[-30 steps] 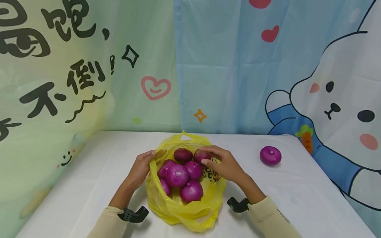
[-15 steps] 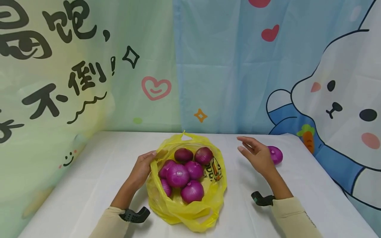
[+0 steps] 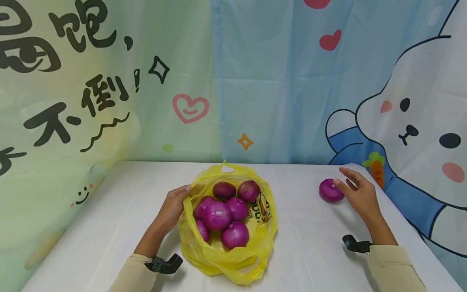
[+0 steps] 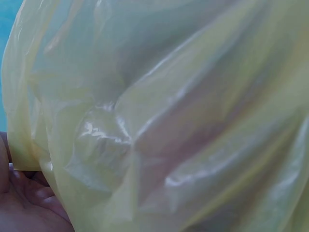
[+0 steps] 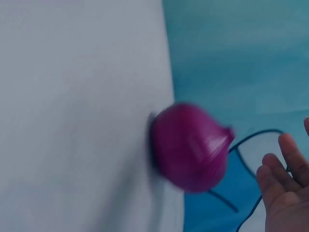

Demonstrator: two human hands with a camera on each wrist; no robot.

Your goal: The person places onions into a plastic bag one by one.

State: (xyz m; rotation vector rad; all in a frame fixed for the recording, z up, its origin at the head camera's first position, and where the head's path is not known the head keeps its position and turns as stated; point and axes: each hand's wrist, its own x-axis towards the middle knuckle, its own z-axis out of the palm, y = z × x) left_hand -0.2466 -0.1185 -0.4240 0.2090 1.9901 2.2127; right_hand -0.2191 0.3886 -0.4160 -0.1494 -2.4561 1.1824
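Note:
A yellow plastic bag [image 3: 255, 251] stands wide at the mouth in the middle of the table, with several purple onions [image 3: 217, 215] inside. My left hand [image 3: 174, 207] pinches the bag's left rim between thumb and fingers; in the left wrist view the yellow film [image 4: 159, 121] fills most of the picture and hides the onions. A single purple onion [image 3: 330, 191] sits alone on the right side of the table. Just right of it hovers my right hand [image 3: 361, 198], fingers loosely bent and holding nothing. The right wrist view shows that onion [image 5: 190, 147] beside the fingers [image 5: 277, 179].
A white cloth [image 3: 120, 211] covers the table. Behind it hangs a printed curtain [image 3: 277, 101] with hearts, lettering and a cartoon rabbit. The table's right edge [image 3: 412, 227] runs close to the right forearm.
My right hand has let go of an onion in the bag and moved right to the lone onion. The left hand keeps its hold on the rim.

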